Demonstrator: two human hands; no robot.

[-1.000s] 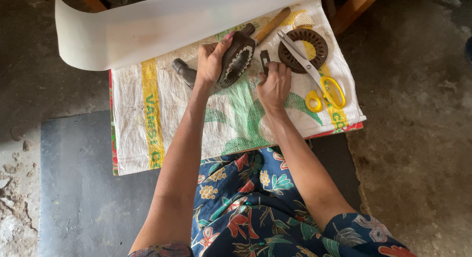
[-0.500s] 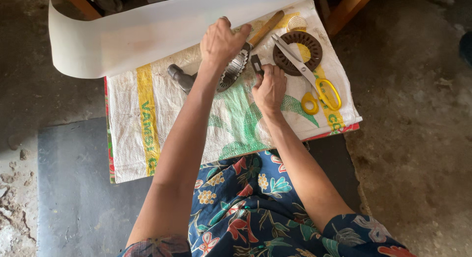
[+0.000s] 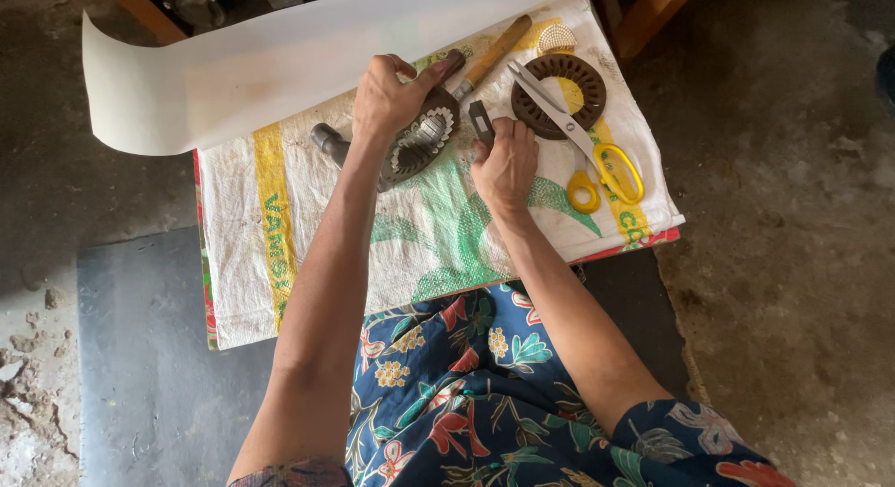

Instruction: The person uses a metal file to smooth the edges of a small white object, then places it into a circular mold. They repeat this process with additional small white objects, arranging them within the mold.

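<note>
My left hand rests on a dark oval metal mould with a toothed inner rim, fingers reaching over its far end. My right hand is closed around a small dark tool just right of the mould. Both lie on a white woven sack with green and yellow print. A wooden handle runs up and right from the mould's far end. A dark knob sticks out at the mould's left.
A round dark ring mould and yellow-handled scissors lie right of my hands. A long white sheet curls across the top. A small pale mesh piece sits at the sack's far corner. Flowered cloth covers my lap.
My left hand has shifted up over the far end of the oval mould. My right hand has stayed beside it on the small dark tool.
</note>
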